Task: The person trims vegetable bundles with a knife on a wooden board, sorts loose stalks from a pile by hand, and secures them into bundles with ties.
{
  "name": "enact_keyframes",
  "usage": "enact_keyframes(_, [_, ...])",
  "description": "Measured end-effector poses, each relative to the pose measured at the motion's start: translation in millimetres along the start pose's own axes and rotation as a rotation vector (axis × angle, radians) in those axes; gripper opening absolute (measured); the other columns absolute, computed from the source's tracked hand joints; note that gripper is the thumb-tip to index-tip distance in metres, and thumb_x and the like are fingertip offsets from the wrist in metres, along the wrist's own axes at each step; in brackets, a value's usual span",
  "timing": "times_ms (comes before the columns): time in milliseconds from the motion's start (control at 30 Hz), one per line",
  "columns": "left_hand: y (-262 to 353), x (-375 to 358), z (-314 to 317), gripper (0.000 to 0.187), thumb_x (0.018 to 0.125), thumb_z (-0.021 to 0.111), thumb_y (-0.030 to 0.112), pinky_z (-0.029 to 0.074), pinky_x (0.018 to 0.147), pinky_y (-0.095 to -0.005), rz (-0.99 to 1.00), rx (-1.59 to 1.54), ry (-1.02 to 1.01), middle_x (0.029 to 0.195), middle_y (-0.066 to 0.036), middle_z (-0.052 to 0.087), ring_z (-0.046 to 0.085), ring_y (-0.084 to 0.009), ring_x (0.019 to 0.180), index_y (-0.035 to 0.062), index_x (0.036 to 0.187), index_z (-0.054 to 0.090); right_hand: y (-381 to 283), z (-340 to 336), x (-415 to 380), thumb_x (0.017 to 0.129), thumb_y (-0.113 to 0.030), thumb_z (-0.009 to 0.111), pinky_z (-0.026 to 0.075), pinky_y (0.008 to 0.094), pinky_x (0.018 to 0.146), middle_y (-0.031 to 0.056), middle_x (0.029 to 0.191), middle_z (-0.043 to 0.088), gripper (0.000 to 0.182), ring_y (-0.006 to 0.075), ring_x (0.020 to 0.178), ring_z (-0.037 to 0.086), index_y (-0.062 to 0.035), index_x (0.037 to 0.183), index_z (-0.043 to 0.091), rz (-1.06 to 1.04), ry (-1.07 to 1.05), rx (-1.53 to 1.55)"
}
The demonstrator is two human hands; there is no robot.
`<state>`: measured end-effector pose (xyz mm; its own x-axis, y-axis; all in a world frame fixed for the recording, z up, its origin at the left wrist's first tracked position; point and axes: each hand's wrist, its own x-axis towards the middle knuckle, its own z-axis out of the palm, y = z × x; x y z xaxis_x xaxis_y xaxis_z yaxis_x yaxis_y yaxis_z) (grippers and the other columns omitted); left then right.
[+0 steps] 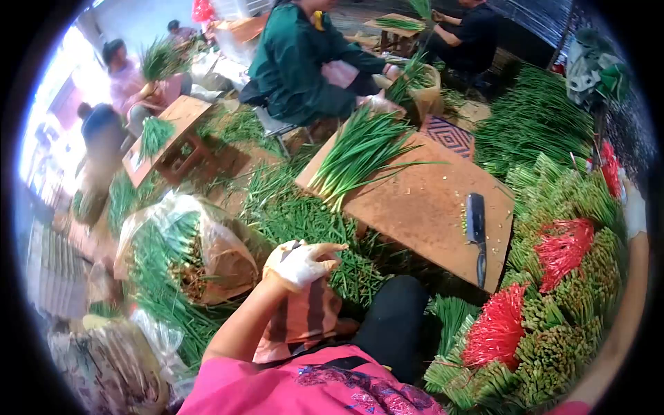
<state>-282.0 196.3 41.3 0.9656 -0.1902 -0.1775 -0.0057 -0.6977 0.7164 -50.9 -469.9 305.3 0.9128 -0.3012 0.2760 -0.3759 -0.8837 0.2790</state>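
My left hand (299,265), in a white glove, is held over my lap with its fingers apart and nothing visible in them. At the far right edge my right hand (633,207), also gloved in white, is stretched out beside a tuft of red plastic ties (611,169). Its fingers are mostly hidden at the dark rim of the view. Before me a brown wooden table (415,200) bears a loose bunch of chives (366,149) with pale stem ends. A dark-bladed knife (476,225) lies on its right part among small cut bits.
Stacked chive bundles (560,318) fill the right side, with red ties (494,328) on top. A clear plastic bag (232,252) of chives stands at left. Leaf scraps (290,204) cover the floor. A person in dark green (294,69) sits across the table; others sit behind.
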Motion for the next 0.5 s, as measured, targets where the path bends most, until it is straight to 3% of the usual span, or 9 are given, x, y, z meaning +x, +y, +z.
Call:
enact_keyframes(100, [-5.9, -8.3, -8.0, 0.041, 0.085, 0.054, 0.028, 0.049, 0.078, -0.0312, 0.035, -0.013, 0.011, 0.092, -0.004, 0.069, 0.065, -0.0217, 0.086, 0.0163, 0.124, 0.056, -90.7, -19.8, -27.7, 0.089, -0.033, 0.055, 0.042, 0.0309, 0.074, 0.0071, 0.094, 0.058, 0.03, 0.0197, 0.081, 0.055, -0.0071, 0.105, 0.058, -0.244, -0.032, 0.175])
enact_keyframes(133, [-12.9, -11.7, -8.8, 0.04, 0.085, 0.054, 0.028, 0.048, 0.079, -0.0314, 0.068, -0.003, 0.042, 0.092, -0.004, 0.069, 0.064, -0.0224, 0.088, 0.0158, 0.124, 0.056, -129.3, -24.9, -46.5, 0.089, -0.031, 0.055, 0.043, 0.0309, 0.071, 0.0068, 0.089, 0.06, 0.027, 0.0194, 0.075, 0.057, -0.0072, 0.102, 0.06, -0.32, -0.105, 0.311])
enact_keyframes(167, [-25.6, -13.2, -6.6, 0.041, 0.085, 0.054, 0.027, 0.048, 0.081, -0.0321, 0.11, -0.018, 0.09, 0.094, -0.006, 0.068, 0.063, -0.0226, 0.09, 0.0138, 0.124, 0.056, -167.9, -28.7, -74.6, 0.088, -0.036, 0.056, 0.04, 0.0283, 0.06, 0.0039, 0.076, 0.057, 0.026, 0.0151, 0.064, 0.052, -0.0101, 0.088, 0.06, -0.25, -0.307, 0.677])
enact_keyframes(267, [-68.3, -35.9, -5.6, 0.042, 0.086, 0.056, 0.024, 0.047, 0.084, -0.0333, 0.208, -0.293, 0.23, 0.099, -0.011, 0.066, 0.061, -0.0209, 0.094, 0.0073, 0.124, 0.055, -264.2, -3.3, -128.9, 0.079, -0.02, 0.058, 0.042, 0.0347, 0.061, 0.0083, 0.074, 0.058, 0.018, 0.023, 0.066, 0.055, -0.0097, 0.092, 0.063, -0.869, -0.074, 0.43])
enact_keyframes(300, [-73.7, -49.8, -3.1, 0.041, 0.086, 0.057, 0.022, 0.047, 0.085, -0.033, 0.135, -0.446, 0.266, 0.1, -0.011, 0.065, 0.06, -0.0196, 0.094, 0.0057, 0.124, 0.055, -295.3, 6.3, -151.6, 0.076, -0.015, 0.058, 0.043, 0.0368, 0.061, 0.0098, 0.074, 0.058, 0.019, 0.0257, 0.067, 0.055, -0.0095, 0.093, 0.064, -1.058, 0.01, 0.358])
enact_keyframes(333, [-79.6, -65.8, -6.8, 0.041, 0.086, 0.058, 0.021, 0.047, 0.085, -0.0327, 0.08, -0.594, 0.311, 0.101, -0.012, 0.065, 0.06, -0.0182, 0.094, 0.004, 0.123, 0.054, -325.4, 15.5, -176.2, 0.073, -0.01, 0.059, 0.043, 0.0389, 0.062, 0.0113, 0.073, 0.059, 0.023, 0.0284, 0.068, 0.056, -0.0094, 0.094, 0.065, -1.202, 0.066, 0.327])
enact_keyframes(400, [-78.7, -109.9, -32.3, 0.035, 0.088, 0.058, 0.019, 0.048, 0.086, -0.0315, -0.047, -0.501, 0.384, 0.103, -0.01, 0.065, 0.06, -0.0171, 0.092, 0.0026, 0.119, 0.057, -388.1, 21.2, -227.6, 0.066, 0.0, 0.06, 0.045, 0.0432, 0.063, 0.0142, 0.072, 0.06, 0.033, 0.0337, 0.07, 0.057, -0.0091, 0.097, 0.066, -1.443, 0.083, 0.345])
enact_keyframes(467, [-97.0, -148.9, -38.2, 0.033, 0.089, 0.058, 0.02, 0.049, 0.085, -0.0307, -0.1, -0.429, 0.542, 0.104, -0.009, 0.065, 0.061, -0.0165, 0.091, 0.0015, 0.117, 0.059, -441.9, 8.6, -276.7, 0.069, -0.003, 0.059, 0.045, 0.0432, 0.062, 0.0135, 0.071, 0.059, 0.032, 0.0327, 0.069, 0.057, -0.0093, 0.099, 0.066, -1.647, 0.03, 0.403])
enact_keyframes(500, [-111.7, -167.4, -32.8, 0.029, 0.09, 0.057, 0.017, 0.05, 0.084, -0.0295, -0.072, -0.569, 0.732, 0.103, -0.009, 0.065, 0.062, -0.016, 0.089, 0.0002, 0.114, 0.061, -467.0, 12.2, -294.2, 0.068, -0.002, 0.062, 0.044, 0.0419, 0.061, 0.0128, 0.069, 0.057, 0.034, 0.0321, 0.067, 0.056, -0.0102, 0.1, 0.066, -1.691, -0.004, 0.414])
